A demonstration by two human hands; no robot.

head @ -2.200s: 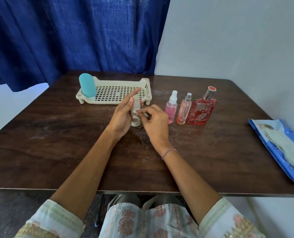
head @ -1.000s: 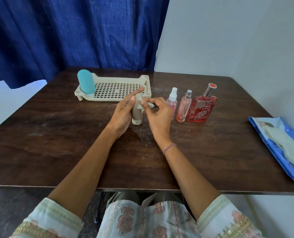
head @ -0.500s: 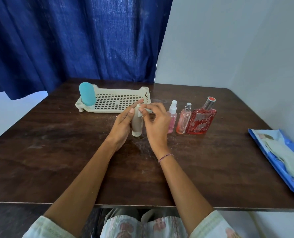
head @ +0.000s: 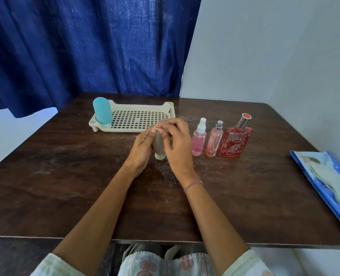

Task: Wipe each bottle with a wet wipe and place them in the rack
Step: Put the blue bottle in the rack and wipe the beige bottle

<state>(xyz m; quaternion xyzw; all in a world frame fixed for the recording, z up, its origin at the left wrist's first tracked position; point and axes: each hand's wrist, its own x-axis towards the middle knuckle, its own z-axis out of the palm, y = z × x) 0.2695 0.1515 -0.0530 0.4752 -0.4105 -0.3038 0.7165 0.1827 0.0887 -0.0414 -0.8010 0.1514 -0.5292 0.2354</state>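
The small grey-beige plastic bottle [head: 159,146] stands cap-down near the middle of the dark brown wooden table [head: 65,186], just in front of the near right corner of the cream plastic rack [head: 125,129]. The left hand [head: 142,150] holds it from the left, with the fingers curled round its side. The right hand [head: 179,144] pinches a scrap of white wet wipe [head: 162,125] against the bottle's top end. No label shows on this bottle. In the rack's far left corner a teal rounded bottle [head: 102,110] stands upright, and the rack's grid floor shows to its right. Just right of the hands three bottles stand in a close row: a pink spray bottle [head: 198,141], a pale orange spray bottle [head: 214,143] and a red square glass bottle [head: 234,142] whose pale markings cannot be read. A blue wipe pack [head: 324,176] lies along the right edge, well apart from the bottles; its printing is too blurred to read. Bare wood runs wide to the left and towards the near edge.
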